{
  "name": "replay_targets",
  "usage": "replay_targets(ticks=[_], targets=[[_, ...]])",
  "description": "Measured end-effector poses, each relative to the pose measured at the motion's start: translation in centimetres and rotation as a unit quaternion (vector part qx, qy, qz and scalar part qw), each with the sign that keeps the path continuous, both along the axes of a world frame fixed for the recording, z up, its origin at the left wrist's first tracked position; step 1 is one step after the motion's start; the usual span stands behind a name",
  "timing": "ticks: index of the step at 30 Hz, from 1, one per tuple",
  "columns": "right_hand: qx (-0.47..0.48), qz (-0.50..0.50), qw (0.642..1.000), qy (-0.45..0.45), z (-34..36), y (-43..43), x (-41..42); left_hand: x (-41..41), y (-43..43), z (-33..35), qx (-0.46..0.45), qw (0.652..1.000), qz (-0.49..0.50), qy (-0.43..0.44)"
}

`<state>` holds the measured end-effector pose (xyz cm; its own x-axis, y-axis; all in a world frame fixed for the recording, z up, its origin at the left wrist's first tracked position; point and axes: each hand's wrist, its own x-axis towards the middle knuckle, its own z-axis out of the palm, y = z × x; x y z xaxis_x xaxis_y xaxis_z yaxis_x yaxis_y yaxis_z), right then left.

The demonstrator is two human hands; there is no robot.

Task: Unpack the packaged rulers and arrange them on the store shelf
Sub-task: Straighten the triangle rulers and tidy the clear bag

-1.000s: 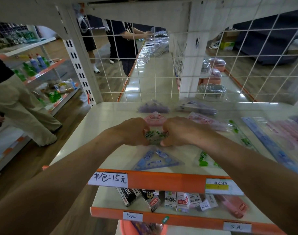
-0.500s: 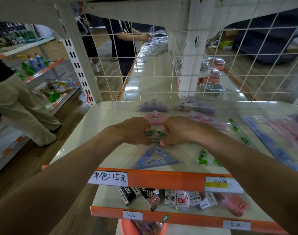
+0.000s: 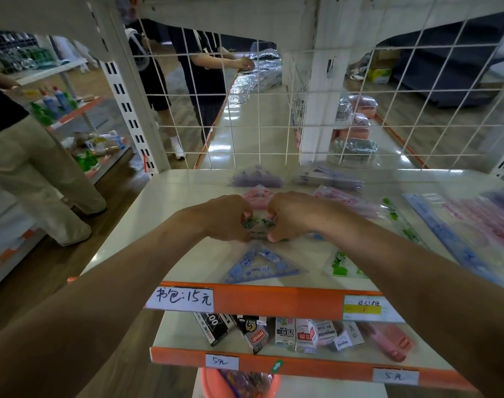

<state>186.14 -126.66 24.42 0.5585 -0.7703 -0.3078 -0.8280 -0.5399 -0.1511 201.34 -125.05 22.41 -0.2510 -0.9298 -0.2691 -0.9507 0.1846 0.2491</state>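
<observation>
**Hands hold their place on the green ruler packet**

Hardly anything has shifted over the last second: both hands remain pressed together at the same spot over the shelf (image 3: 164, 214), and only the person in dark clothes (image 3: 207, 76) behind the wire grid (image 3: 302, 110) has changed stance a little.

Between the hands sits a clear packet of green-printed rulers (image 3: 258, 225), raised just above the shelf surface near its middle. The left hand (image 3: 225, 218) and the right hand (image 3: 294, 216) each curl their fingers around its upper edge, knuckles almost touching, so each grip is closed on the packet.

Just in front of it, a blue triangle ruler (image 3: 259, 267) lies flat on the shelf. A pink packet (image 3: 258, 193) lies just behind the hands, with a purple packet (image 3: 256, 178) further back. To the right lie another green packet (image 3: 342, 264) and a long blue ruler (image 3: 446, 239).

An orange strip (image 3: 273, 300) edges the shelf front and carries a handwritten price label (image 3: 183, 298). Small boxes (image 3: 285, 330) lie on the shelf below. At far left stands a person in beige trousers (image 3: 29, 168).
</observation>
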Motion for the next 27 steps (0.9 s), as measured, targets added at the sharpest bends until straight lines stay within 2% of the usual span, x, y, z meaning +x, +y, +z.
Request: replay_targets(ticks=[6, 11, 14, 18, 27], targets=[[0.01, 0.011, 1.0, 0.004, 0.4, 0.4, -0.1, -0.5, -0.2, 0.4, 0.008, 1.0, -0.006, -0.021], [-0.004, 0.011, 1.0, 0.014, 0.7, 0.8, -0.6, -0.3, 0.9, 1.4, 0.018, 0.999, 0.029, -0.026], [-0.004, 0.005, 1.0, -0.015, 1.1, 2.3, -2.4, 0.0, 2.8, 2.4, 0.0, 0.999, 0.037, -0.009], [0.018, 0.038, 0.999, -0.009, 1.0, 4.9, -3.9, -0.5, 5.4, 2.2, 0.07, 0.997, 0.006, -0.028], [0.001, 0.024, 0.999, -0.038, -0.5, 6.1, -3.3, -1.4, 6.2, 1.6, 0.03, 0.997, -0.038, -0.063]])
